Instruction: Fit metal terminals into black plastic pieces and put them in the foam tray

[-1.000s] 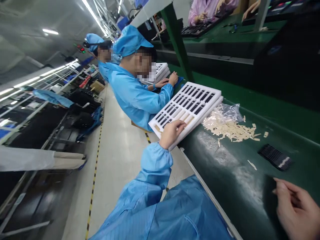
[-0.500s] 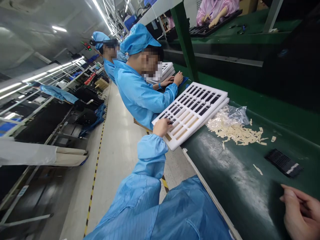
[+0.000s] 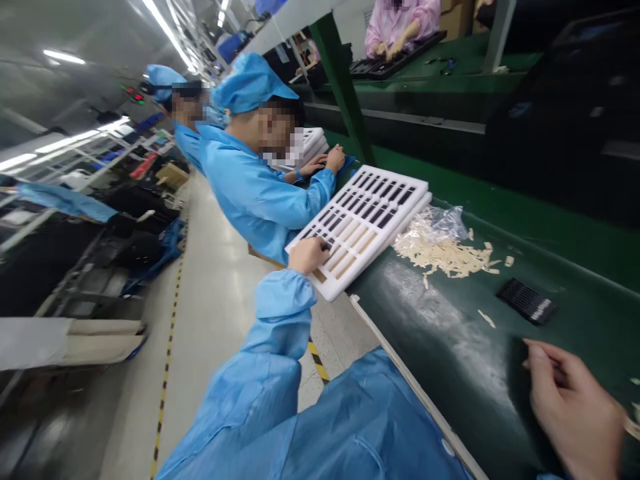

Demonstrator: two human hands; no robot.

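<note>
My left hand (image 3: 307, 255) is closed in a pinch at the near left part of a white foam tray (image 3: 327, 288). A dark end of a black strip (image 3: 325, 245) shows at its fingertips. The tray has rows of slots, many filled with black strips, while several near slots show a tan bottom. Over the green bench, my right hand (image 3: 575, 400) is closed with curled fingers; whatever may be inside is hidden. Nearest to it lies a row of black strips (image 3: 527, 301) side by side, with a single cream-coloured piece (image 3: 486, 319) to their left.
A heap of cream-coloured pieces (image 3: 450, 259) lies beside a clear plastic bag (image 3: 445, 223) on the green bench (image 3: 440, 373). The white tray rests on another one, overhanging the bench edge. A co-worker in blue (image 3: 255, 180) sits just beyond. A green post (image 3: 340, 87) rises behind.
The whole view has shifted, so the bench and tray appear further left. My left hand stays pinched at the same part of the tray. The right hand shows more fully, still curled.
</note>
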